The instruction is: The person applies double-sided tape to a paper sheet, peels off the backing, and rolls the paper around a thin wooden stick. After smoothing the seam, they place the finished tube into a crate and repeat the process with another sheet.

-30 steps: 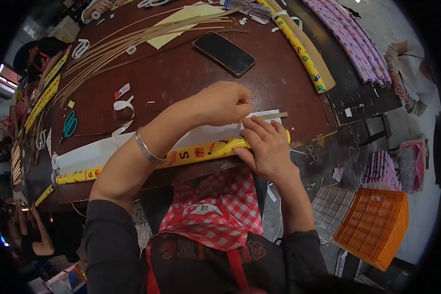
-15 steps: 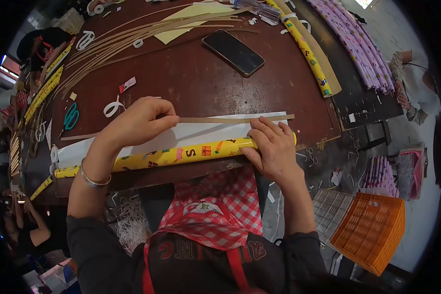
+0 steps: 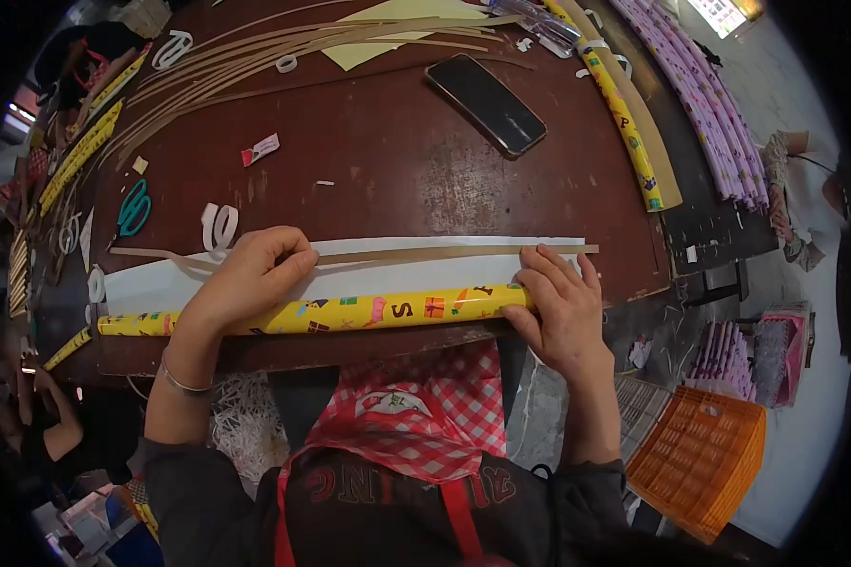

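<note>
My left hand (image 3: 255, 276) is closed in a pinch on a narrow brown paper strip (image 3: 416, 255), just above a white sheet (image 3: 378, 277). The strip runs along the sheet's far edge, and its right end sticks out beyond the sheet. Along the near side of the sheet lies a yellow printed wrapping-paper roll (image 3: 350, 317). My right hand (image 3: 565, 307) lies with fingers spread over the roll's right end. Its fingertips rest on the strip near the sheet's right edge, its thumb on the roll. Under my left wrist, part of the roll is hidden.
A phone (image 3: 487, 104), teal scissors (image 3: 134, 208), white tape loops (image 3: 219, 227) and loose brown strips (image 3: 350, 40) lie on the dark table (image 3: 369, 156). Another yellow roll (image 3: 624, 128) and purple rolls (image 3: 695, 104) are at right. An orange basket (image 3: 695, 463) stands below. Other people work nearby.
My left hand has come lower toward the sheet, and the strip lies closer to the paper. My right hand now covers the roll's right end. The view has shifted slightly.
</note>
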`<state>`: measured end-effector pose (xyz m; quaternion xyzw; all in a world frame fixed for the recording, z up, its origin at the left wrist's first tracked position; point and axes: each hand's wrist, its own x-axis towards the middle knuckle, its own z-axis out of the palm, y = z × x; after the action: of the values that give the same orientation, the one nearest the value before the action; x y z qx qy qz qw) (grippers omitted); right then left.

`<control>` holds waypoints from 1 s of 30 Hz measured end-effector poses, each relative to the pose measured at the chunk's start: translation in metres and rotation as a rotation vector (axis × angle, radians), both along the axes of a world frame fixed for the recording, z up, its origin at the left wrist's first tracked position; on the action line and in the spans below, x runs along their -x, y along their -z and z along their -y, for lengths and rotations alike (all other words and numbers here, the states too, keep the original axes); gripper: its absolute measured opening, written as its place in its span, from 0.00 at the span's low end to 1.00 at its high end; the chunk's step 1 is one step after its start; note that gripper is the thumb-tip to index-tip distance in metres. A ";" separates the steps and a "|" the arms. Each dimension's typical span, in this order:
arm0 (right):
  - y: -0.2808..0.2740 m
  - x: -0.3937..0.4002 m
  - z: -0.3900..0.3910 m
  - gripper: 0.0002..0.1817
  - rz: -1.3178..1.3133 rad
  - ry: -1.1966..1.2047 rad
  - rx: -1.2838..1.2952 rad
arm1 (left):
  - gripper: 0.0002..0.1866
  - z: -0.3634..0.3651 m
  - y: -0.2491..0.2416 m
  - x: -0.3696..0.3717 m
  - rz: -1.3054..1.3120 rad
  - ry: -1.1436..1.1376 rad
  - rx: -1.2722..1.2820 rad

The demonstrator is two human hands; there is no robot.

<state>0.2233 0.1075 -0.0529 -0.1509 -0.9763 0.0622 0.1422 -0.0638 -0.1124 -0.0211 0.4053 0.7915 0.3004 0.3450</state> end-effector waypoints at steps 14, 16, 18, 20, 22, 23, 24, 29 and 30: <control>-0.003 -0.002 -0.002 0.23 0.030 0.006 0.028 | 0.13 0.017 0.012 0.012 -0.073 -0.104 -0.032; -0.003 -0.002 -0.002 0.24 0.041 -0.001 0.033 | 0.13 0.015 0.012 0.010 -0.082 -0.121 -0.045; -0.003 -0.003 -0.003 0.24 0.054 -0.006 0.036 | 0.12 0.015 0.011 0.009 -0.111 -0.121 -0.054; -0.002 -0.003 -0.004 0.24 0.054 -0.005 0.038 | 0.12 0.015 0.011 0.009 -0.141 -0.119 -0.064; -0.003 -0.003 -0.004 0.25 0.059 -0.007 0.045 | 0.10 0.017 0.011 0.009 -0.173 -0.115 -0.077; -0.003 -0.003 -0.004 0.25 0.064 0.000 0.047 | 0.10 0.017 0.011 0.010 -0.173 -0.120 -0.073; -0.003 -0.003 -0.004 0.25 0.064 -0.004 0.050 | 0.10 0.018 0.012 0.011 -0.162 -0.128 -0.059; -0.003 -0.003 -0.003 0.26 0.076 0.006 0.050 | 0.10 0.014 0.009 0.011 -0.130 -0.156 -0.013; -0.003 -0.003 -0.003 0.26 0.075 0.005 0.050 | 0.11 0.015 0.009 0.012 -0.131 -0.156 -0.008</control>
<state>0.2263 0.1102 -0.0501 -0.1593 -0.9786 0.0806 0.1019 -0.0758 -0.1272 -0.0305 0.3626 0.8402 0.3026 0.2664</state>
